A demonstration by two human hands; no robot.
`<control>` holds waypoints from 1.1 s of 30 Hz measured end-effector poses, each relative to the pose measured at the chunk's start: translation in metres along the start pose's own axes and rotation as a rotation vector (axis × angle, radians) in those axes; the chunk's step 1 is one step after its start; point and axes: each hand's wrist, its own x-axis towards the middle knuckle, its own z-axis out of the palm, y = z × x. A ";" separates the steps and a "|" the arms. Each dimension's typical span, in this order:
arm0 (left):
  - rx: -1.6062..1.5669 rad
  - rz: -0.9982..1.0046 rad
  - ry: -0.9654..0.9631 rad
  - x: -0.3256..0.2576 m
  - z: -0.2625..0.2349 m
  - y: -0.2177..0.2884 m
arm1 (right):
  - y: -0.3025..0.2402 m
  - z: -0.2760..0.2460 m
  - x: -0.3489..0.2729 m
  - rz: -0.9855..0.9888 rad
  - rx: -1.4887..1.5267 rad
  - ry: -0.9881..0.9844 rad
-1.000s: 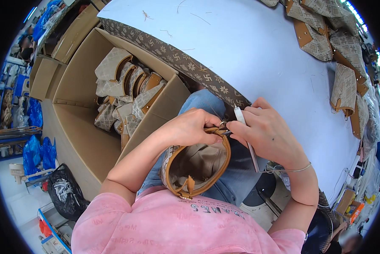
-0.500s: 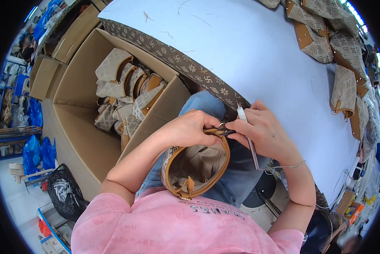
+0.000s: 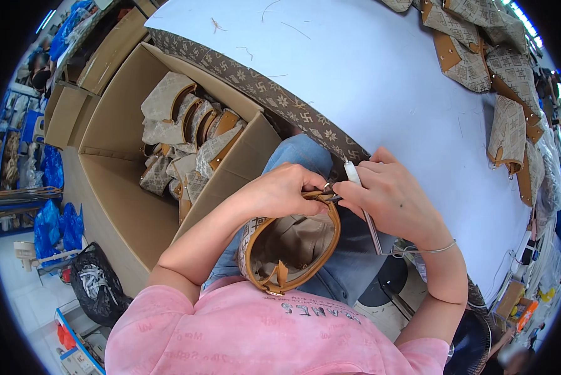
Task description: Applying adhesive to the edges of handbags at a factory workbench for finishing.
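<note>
A small patterned bag (image 3: 246, 250) with tan trim and a beige lining rests open-mouthed on my lap. My left hand (image 3: 287, 190) pinches its far rim, beside a metal ring (image 3: 328, 187). Close against that spot, my right hand (image 3: 387, 194) is closed around a slim white pen-like tool (image 3: 352, 172) with a thin wire tip. A metal shaft (image 3: 373, 234) sticks out below the same hand; whether it belongs to the white tool I cannot tell. Dark metal shows between my fingertips at the rim, its kind partly hidden.
At the left stands an open cardboard box (image 3: 115, 194) with several similar bags (image 3: 196, 125) inside. The white tabletop (image 3: 355, 69) reaches across the far side, bearing loose threads and a pile of bags (image 3: 512, 75) at right. A black plastic bag (image 3: 96, 284) sits on the floor.
My right hand has turned slightly, and the white tool's tip has shifted a little left and nearer. The left hand keeps its pinch on the bag's rim.
</note>
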 end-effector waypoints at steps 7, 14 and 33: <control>0.005 -0.016 -0.010 -0.002 -0.003 0.006 | 0.004 0.000 0.002 0.012 0.074 -0.009; -0.031 0.004 0.012 -0.001 -0.003 0.000 | 0.012 0.024 -0.006 -0.004 0.105 0.177; -0.019 0.011 0.006 0.002 0.000 -0.004 | 0.008 0.027 -0.014 -0.014 -0.005 0.111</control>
